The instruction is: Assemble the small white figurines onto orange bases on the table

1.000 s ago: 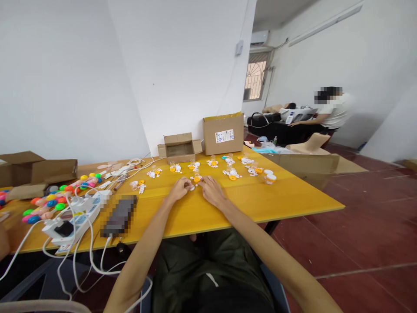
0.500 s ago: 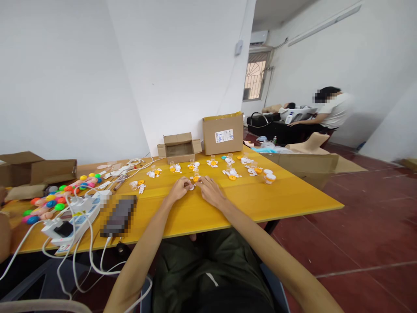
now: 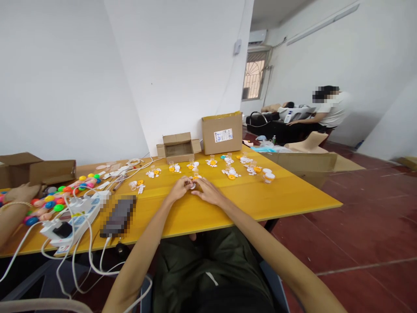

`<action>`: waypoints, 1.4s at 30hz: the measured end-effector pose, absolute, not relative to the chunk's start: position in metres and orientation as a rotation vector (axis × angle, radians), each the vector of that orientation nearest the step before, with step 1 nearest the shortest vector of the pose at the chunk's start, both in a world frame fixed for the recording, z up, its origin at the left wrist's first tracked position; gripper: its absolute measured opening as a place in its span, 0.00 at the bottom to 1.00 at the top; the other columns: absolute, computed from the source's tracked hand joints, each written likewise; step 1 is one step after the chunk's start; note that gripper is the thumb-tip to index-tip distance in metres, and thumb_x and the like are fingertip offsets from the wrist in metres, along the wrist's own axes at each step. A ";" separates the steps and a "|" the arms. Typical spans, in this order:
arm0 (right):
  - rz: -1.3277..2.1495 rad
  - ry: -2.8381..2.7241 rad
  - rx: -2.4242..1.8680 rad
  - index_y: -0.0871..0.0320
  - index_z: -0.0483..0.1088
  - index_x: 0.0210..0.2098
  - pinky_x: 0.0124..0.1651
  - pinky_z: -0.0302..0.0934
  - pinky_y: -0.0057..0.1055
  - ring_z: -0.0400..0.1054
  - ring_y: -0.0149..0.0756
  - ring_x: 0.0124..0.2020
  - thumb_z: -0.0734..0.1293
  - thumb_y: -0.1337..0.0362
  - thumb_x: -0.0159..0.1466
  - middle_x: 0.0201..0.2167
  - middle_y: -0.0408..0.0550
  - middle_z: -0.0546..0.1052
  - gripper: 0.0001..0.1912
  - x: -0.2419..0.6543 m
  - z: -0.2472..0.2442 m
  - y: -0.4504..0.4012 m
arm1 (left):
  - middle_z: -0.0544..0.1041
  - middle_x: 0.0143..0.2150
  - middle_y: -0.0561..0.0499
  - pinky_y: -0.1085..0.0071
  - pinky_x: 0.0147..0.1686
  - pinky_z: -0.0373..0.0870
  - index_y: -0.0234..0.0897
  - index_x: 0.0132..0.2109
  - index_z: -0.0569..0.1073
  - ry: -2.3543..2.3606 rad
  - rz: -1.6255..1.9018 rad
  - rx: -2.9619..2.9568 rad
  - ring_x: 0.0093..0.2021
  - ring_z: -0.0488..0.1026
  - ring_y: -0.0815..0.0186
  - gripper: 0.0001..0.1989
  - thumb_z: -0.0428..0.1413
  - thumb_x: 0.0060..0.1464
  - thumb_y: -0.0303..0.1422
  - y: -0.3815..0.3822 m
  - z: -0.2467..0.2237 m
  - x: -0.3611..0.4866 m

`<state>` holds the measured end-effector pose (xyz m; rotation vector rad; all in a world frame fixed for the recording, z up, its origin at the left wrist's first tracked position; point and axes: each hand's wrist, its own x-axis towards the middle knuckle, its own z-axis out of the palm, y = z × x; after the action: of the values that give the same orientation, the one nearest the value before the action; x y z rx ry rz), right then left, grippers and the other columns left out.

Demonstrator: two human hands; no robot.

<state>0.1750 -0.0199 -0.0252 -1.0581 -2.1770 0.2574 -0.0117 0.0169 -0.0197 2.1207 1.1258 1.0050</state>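
Note:
My left hand (image 3: 181,189) is closed in a pinch on a small white round part (image 3: 193,186), just above the yellow table (image 3: 247,200). From the other side, my right hand (image 3: 208,191) curves its fingers and thumb around the same part. The part is too small and too covered to name more exactly. Right behind my fingers lies an orange ring (image 3: 196,177) with white pieces, partly hidden by the hands. Similar groups of white pieces (image 3: 230,171), orange rings and clear cups spread across the table beyond.
Two white-lidded jars (image 3: 269,176) stand to the right. An open small carton (image 3: 178,148) and a taller cardboard box (image 3: 222,133) sit at the back. Left are a phone (image 3: 119,216), a power strip (image 3: 80,221) with cables, colourful balls (image 3: 58,208), and another person's hand (image 3: 22,193).
My right fingers have drawn in toward the left hand, and the white part is now tilted up between them. Another person's hand has reached in over the colourful balls at left.

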 end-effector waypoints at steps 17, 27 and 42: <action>0.458 -2.062 -1.054 0.53 0.72 0.43 0.51 0.65 0.35 0.72 0.39 0.47 0.69 0.67 0.62 0.44 0.46 0.78 0.09 0.175 -0.027 -0.014 | 0.77 0.35 0.51 0.66 0.43 0.69 0.38 0.29 0.78 1.077 0.965 2.080 0.37 0.72 0.64 0.07 0.61 0.52 0.34 0.010 -0.011 -0.008; 0.510 -2.024 -0.969 0.52 0.71 0.41 0.49 0.65 0.35 0.72 0.40 0.46 0.69 0.66 0.61 0.42 0.45 0.78 0.08 0.177 -0.030 -0.009 | 0.78 0.36 0.49 0.65 0.46 0.69 0.39 0.29 0.79 1.022 1.024 2.050 0.40 0.73 0.62 0.09 0.62 0.52 0.38 0.010 -0.009 -0.008; 0.504 -1.968 -1.002 0.53 0.63 0.35 0.41 0.62 0.32 0.68 0.38 0.38 0.66 0.62 0.61 0.35 0.43 0.74 0.07 0.178 -0.031 -0.007 | 0.78 0.39 0.50 0.68 0.39 0.69 0.38 0.35 0.79 0.996 0.953 2.007 0.36 0.72 0.66 0.17 0.67 0.45 0.47 0.005 -0.008 -0.007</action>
<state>0.1782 -0.0071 -0.0311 -1.0020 -1.9682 0.5045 -0.0074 0.0045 -0.0082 2.0071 0.9960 0.9532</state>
